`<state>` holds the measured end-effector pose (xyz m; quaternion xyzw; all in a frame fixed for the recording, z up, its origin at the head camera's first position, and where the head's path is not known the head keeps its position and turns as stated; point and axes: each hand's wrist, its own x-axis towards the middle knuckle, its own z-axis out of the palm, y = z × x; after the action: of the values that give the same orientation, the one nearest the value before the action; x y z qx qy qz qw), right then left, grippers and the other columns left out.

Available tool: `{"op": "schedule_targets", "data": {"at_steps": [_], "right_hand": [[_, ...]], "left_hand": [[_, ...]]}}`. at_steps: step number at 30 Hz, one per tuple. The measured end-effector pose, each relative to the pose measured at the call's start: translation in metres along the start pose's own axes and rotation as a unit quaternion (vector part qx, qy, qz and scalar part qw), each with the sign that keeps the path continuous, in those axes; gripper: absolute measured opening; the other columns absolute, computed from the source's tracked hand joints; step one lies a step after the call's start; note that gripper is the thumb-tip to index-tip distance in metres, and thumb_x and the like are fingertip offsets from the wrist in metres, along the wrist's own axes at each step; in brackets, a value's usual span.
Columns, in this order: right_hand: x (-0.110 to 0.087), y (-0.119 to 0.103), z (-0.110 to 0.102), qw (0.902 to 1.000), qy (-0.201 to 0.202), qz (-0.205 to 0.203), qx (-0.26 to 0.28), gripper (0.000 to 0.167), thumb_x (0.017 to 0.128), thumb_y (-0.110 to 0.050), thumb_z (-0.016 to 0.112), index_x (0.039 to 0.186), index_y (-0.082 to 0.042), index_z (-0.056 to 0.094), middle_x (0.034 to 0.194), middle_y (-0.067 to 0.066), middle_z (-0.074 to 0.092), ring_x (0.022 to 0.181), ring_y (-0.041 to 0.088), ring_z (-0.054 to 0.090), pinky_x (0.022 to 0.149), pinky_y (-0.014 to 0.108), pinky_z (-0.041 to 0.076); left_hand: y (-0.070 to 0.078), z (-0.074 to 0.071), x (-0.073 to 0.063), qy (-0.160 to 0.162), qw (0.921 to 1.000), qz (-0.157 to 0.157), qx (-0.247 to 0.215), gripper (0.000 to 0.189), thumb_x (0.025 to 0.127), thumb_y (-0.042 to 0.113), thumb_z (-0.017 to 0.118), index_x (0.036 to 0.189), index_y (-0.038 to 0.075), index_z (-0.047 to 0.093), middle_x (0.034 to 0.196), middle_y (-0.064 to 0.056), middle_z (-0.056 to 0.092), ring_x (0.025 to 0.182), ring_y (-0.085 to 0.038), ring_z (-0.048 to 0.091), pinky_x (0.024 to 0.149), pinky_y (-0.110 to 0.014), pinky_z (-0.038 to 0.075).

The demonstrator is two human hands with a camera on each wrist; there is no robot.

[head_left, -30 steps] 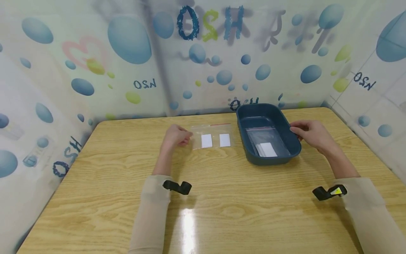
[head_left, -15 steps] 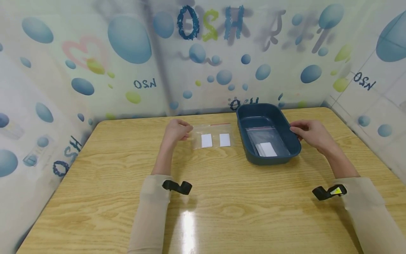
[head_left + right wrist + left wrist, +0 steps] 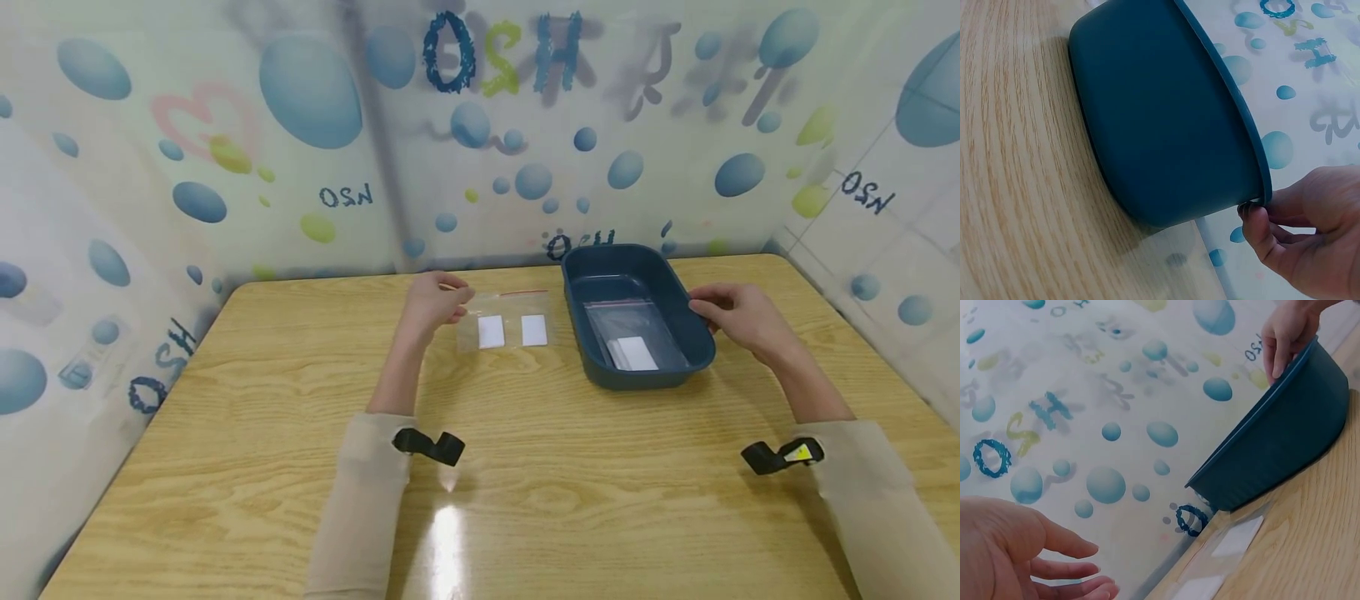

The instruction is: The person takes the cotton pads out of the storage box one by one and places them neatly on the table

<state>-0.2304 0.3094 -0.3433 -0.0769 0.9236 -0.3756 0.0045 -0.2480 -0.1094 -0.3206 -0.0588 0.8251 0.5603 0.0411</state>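
In the head view my left hand [image 3: 437,302] is over the left end of clear plastic zip bags lying flat on the table, apparently two side by side. One white square [image 3: 491,332] shows at the left and another white square [image 3: 534,330] at the right. The left wrist view shows that hand's fingers [image 3: 1066,570] loosely bent, with nothing between them. My right hand [image 3: 738,314] pinches the right rim of a dark blue plastic basin [image 3: 637,380], thumb and fingers on either side of the edge. Inside the basin lies a clear zip bag [image 3: 628,315] containing white pieces [image 3: 636,353].
The wooden table [image 3: 570,483] reaches back to a wall covering [image 3: 480,167] printed with blue bubbles and letters. The basin stands near the table's back edge, just right of the flat bags. A black wrist mount [image 3: 429,446] sits on the left sleeve.
My left hand has shifted right and slightly up, from beside the bags' left edge to over it. The right hand keeps its pinch on the basin rim; bags and basin stay put.
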Motion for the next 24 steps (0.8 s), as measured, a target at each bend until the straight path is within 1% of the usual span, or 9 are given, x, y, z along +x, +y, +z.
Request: {"op": "schedule_targets", "data": {"at_steps": [3,5,7,11,14,19,24], "right_hand": [[0.000,0.000,0.000,1.0000,0.001,-0.001,0.001,0.039,0.107,-0.020,0.051,0.128,0.012,0.058,0.098,0.016,0.065,0.074,0.010,0.057,0.065,0.027,0.053],[-0.001,0.000,0.000,1.0000,0.003,-0.002,0.000,0.038,0.107,-0.020,0.052,0.128,0.012,0.059,0.098,0.016,0.065,0.074,0.010,0.057,0.066,0.028,0.053],[-0.001,-0.001,0.000,1.0000,0.004,-0.003,0.001,0.038,0.107,-0.019,0.052,0.127,0.012,0.059,0.098,0.016,0.065,0.074,0.010,0.057,0.066,0.028,0.054],[-0.001,-0.001,0.001,1.0000,0.004,-0.001,0.003,0.038,0.107,-0.019,0.052,0.127,0.012,0.059,0.098,0.016,0.065,0.074,0.010,0.057,0.065,0.027,0.054],[0.000,0.000,0.001,1.0000,0.004,0.003,0.004,0.038,0.107,-0.019,0.052,0.127,0.013,0.059,0.098,0.015,0.065,0.074,0.010,0.057,0.065,0.027,0.053],[0.001,-0.001,0.001,1.0000,0.003,0.004,0.005,0.038,0.107,-0.018,0.052,0.128,0.013,0.058,0.099,0.016,0.065,0.073,0.008,0.056,0.064,0.025,0.053],[0.001,0.000,0.001,1.0000,0.003,0.001,0.007,0.038,0.107,-0.017,0.051,0.128,0.014,0.057,0.099,0.017,0.065,0.072,0.009,0.056,0.064,0.025,0.053]], "left_hand": [[0.004,0.003,-0.003,-0.004,0.9999,0.010,-0.002,0.026,0.097,0.012,0.067,0.117,-0.005,0.065,0.114,-0.025,0.068,0.081,-0.027,0.068,0.066,-0.024,0.057],[0.007,0.006,-0.005,-0.008,0.9999,0.015,-0.002,0.026,0.097,0.012,0.066,0.117,-0.005,0.065,0.115,-0.025,0.068,0.086,-0.031,0.069,0.067,-0.024,0.056],[0.009,0.008,-0.007,-0.011,0.9998,0.019,-0.002,0.027,0.097,0.013,0.065,0.118,-0.005,0.065,0.116,-0.024,0.068,0.090,-0.034,0.069,0.067,-0.024,0.056],[0.013,0.013,-0.011,-0.013,0.9995,0.028,0.000,0.025,0.098,0.013,0.066,0.117,-0.003,0.065,0.113,-0.022,0.069,0.097,-0.039,0.068,0.072,-0.029,0.058],[0.015,0.016,-0.013,-0.012,0.9991,0.040,0.003,0.024,0.097,0.013,0.066,0.115,-0.003,0.066,0.110,-0.021,0.069,0.094,-0.038,0.069,0.074,-0.031,0.058],[0.018,0.022,-0.015,-0.013,0.9980,0.062,0.005,0.023,0.098,0.014,0.066,0.113,-0.003,0.066,0.109,-0.023,0.070,0.093,-0.039,0.069,0.070,-0.028,0.057],[0.022,0.028,-0.019,-0.021,0.9973,0.070,0.005,0.023,0.098,0.014,0.065,0.114,-0.002,0.066,0.107,-0.019,0.070,0.095,-0.039,0.069,0.072,-0.030,0.058]]}}
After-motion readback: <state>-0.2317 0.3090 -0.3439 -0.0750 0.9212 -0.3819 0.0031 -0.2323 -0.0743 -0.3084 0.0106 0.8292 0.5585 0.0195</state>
